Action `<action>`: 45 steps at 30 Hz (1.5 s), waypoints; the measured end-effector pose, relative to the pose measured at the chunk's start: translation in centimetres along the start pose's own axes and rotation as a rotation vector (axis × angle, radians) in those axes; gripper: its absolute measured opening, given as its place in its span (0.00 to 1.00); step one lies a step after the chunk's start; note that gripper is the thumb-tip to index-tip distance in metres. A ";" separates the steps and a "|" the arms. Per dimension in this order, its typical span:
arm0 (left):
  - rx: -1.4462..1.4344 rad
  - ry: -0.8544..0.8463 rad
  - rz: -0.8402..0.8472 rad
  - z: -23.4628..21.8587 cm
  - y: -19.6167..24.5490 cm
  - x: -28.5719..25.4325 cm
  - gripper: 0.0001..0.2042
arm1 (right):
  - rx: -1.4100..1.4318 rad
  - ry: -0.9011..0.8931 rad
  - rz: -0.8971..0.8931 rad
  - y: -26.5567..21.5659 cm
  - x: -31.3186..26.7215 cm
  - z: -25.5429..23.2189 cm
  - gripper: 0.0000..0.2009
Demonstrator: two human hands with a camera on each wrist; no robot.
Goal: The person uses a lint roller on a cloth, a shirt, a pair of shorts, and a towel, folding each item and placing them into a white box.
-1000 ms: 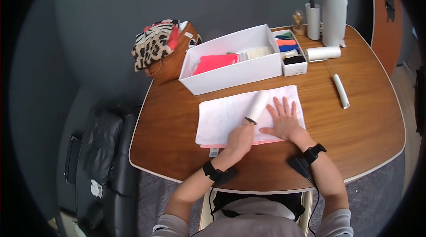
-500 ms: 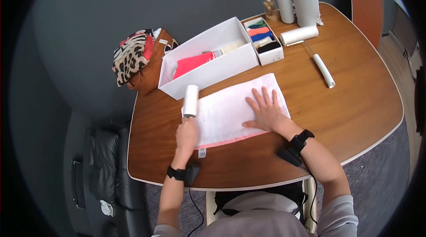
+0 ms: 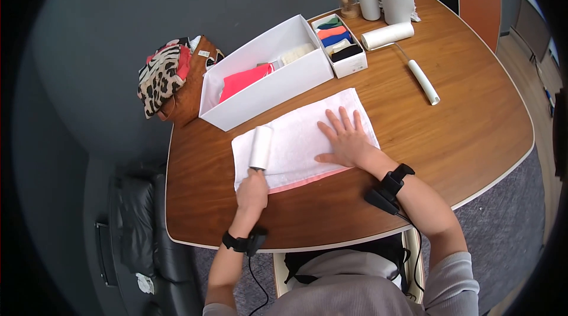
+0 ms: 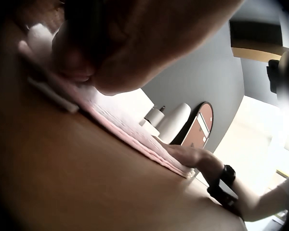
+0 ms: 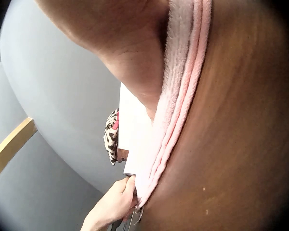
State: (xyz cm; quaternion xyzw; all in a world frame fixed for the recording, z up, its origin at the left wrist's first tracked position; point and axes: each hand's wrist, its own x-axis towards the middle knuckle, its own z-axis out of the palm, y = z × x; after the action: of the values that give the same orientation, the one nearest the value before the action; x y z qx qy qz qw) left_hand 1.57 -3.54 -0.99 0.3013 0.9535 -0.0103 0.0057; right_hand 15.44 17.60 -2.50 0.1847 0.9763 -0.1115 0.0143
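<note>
A pale pink towel [image 3: 299, 144], folded into layers, lies flat on the wooden table in front of me. My left hand [image 3: 252, 190] grips the handle of a white lint roller [image 3: 261, 147], whose sheet-covered drum lies over the towel's left part. Spread out, the fingers of my right hand [image 3: 349, 143] press the towel near its right end. The right wrist view has the palm close up, resting at the layered towel edge [image 5: 183, 91]. In the left wrist view the curled left hand [image 4: 120, 53] covers most of the roller.
Behind the towel stands a long white box [image 3: 266, 100] with red and cream cloth, beside a small box [image 3: 353, 66] of rolled coloured cloths. A second, larger roller [image 3: 387, 36] with a long handle lies at right. Patterned clothes hang over a brown bag [image 3: 188, 100] at far left.
My left hand has carried the lint roller from the towel's middle to its left edge, then slightly back inward. The right hand stays on the towel. The head view has turned.
</note>
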 end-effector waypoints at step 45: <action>-0.409 -0.110 0.059 -1.2 12.3 1.1 0.11 | 0.090 0.069 -0.136 5.7 0.8 -0.5 0.27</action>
State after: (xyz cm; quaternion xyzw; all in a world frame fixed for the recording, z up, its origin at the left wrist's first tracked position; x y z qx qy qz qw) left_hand 7.72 7.16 0.00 0.3206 0.9247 0.1673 0.1192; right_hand 16.79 23.16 -3.30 0.1222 0.9805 -0.1498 -0.0352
